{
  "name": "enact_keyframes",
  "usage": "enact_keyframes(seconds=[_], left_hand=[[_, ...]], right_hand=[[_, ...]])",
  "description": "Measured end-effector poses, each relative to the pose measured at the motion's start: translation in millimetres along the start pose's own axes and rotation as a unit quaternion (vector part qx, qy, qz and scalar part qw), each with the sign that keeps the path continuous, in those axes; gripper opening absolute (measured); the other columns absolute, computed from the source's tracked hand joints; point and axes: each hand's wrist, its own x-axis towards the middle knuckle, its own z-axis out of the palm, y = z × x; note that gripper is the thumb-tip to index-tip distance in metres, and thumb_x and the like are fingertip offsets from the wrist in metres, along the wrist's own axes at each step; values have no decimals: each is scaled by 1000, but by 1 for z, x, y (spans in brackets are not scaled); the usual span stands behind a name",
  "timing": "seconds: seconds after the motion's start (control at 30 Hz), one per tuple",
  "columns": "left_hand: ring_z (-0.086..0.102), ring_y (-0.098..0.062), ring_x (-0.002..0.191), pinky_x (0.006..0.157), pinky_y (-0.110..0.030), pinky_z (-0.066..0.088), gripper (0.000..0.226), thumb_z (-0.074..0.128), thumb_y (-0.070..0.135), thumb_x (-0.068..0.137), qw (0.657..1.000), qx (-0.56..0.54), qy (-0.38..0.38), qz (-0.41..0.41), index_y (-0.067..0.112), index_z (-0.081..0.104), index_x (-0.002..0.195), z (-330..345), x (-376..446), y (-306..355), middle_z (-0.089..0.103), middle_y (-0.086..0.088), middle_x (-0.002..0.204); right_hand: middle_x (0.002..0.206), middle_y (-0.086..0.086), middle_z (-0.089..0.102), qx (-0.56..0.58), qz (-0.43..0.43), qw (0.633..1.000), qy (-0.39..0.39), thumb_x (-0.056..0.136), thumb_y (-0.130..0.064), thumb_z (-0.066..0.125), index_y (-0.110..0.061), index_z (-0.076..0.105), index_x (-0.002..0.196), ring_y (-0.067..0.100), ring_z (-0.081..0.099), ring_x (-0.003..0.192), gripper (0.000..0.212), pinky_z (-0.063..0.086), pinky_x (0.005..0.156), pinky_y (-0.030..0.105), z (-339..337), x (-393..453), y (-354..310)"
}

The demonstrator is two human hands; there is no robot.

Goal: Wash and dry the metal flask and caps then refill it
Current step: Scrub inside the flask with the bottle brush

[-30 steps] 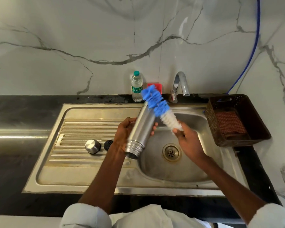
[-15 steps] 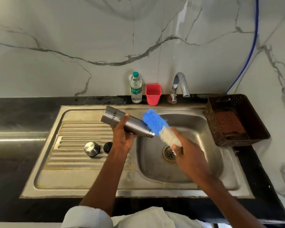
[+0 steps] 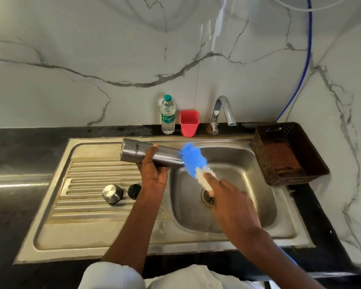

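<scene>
A second ago the cylindrical brushed-steel flask (image 3: 152, 153) stood tilted with its threaded mouth pointing down toward the person; now it lies almost level above the stainless steel sink (image 3: 233, 161), base out over the ribbed draining board and mouth over the basin. The blue-and-white fluffy bottle brush (image 3: 193, 160), which then stood up behind the flask, has come round so that its blue head meets the mouth. I judge that the inside scrub is just beginning: the brush looks to be at the opening, though how far it has entered I cannot tell, since the fluff hides the rim.

The left hand (image 3: 154, 174) holds the flask from below, grip wrapped round the middle of the body with the thumb on top. The right hand (image 3: 227, 197) has its grip pinched on the white handle end of the brush, directly above the drain; it is blurred with motion.

The flask looks matt grey-silver, smooth, with dark lettering near its base, and shows no visible suds or running water. Its two caps, a round shiny steel cap (image 3: 112, 193) and a small black inner cap (image 3: 134, 191), lie just beside each other on the sink's draining board, apart from the flask and not yet washed, as far as I can judge.
</scene>
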Motion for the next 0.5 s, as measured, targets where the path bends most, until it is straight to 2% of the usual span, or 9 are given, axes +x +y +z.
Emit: enact_keyframes(seconds=[0.07, 0.13, 0.2, 0.27, 0.33, 0.4, 0.43, 0.5], left_hand=[[64, -41, 126, 92, -79, 50, 97, 92, 8, 64, 1000, 20, -14, -8, 17, 49, 151, -1, -3, -4, 65, -19, 142], [63, -39, 128, 96, -76, 50, 101, 93, 9, 60, 998, 38, -47, -14, 18, 50, 151, 2, -9, -11, 65, -18, 142], [65, -35, 125, 101, -70, 52, 93, 88, 2, 64, 996, 51, -76, 16, 20, 52, 148, 5, -11, -14, 68, -13, 137], [67, -31, 118, 105, -66, 51, 85, 81, -5, 73, 991, 63, -108, 43, 20, 51, 148, 6, -7, -14, 70, -10, 129], [67, -29, 114, 108, -62, 51, 83, 80, -4, 71, 985, 81, -143, 52, 18, 53, 146, 3, -3, -10, 69, -10, 124], [65, -29, 114, 106, -57, 53, 80, 82, -1, 66, 974, 110, -196, 36, 17, 56, 140, -3, -3, -4, 67, -12, 121], [65, -30, 115, 107, -56, 53, 80, 83, 1, 65, 967, 125, -222, 17, 15, 55, 138, -5, -3, -1, 66, -14, 120], [64, -31, 115, 109, -55, 51, 74, 81, 5, 66, 952, 132, -275, -28, 11, 54, 135, -7, -6, 3, 67, -16, 115]], right_hand=[[120, 0, 61, -11, 11, 1000, 8, 94, -16, 52, -39, 26, 153, 30, 67, 97, 68, 53, 80, 44, 0, 9, 0], [121, 4, 66, 7, 35, 999, 15, 92, -17, 54, -38, 35, 151, 32, 67, 100, 65, 55, 82, 44, -4, 35, 1], [121, 7, 68, 15, 52, 999, -1, 91, -18, 57, -37, 43, 147, 33, 67, 102, 61, 55, 80, 42, -17, 57, 6], [116, 6, 69, -20, 25, 999, -6, 90, -19, 58, -35, 48, 141, 32, 68, 100, 54, 54, 77, 41, -31, 51, 4], [111, 3, 67, -82, -32, 996, -6, 90, -19, 56, -33, 48, 135, 31, 68, 95, 47, 51, 72, 39, -37, 22, -4], [109, 3, 66, -96, -52, 994, -17, 92, -19, 54, -34, 47, 134, 29, 68, 93, 45, 46, 69, 37, -43, 6, -4], [111, 3, 68, -99, -46, 994, -15, 92, -20, 54, -35, 50, 135, 30, 68, 95, 46, 48, 71, 37, -45, 17, 4], [122, 3, 69, -53, -19, 998, -25, 93, -24, 56, -40, 57, 138, 28, 67, 105, 47, 54, 83, 34, -53, 56, 24]])
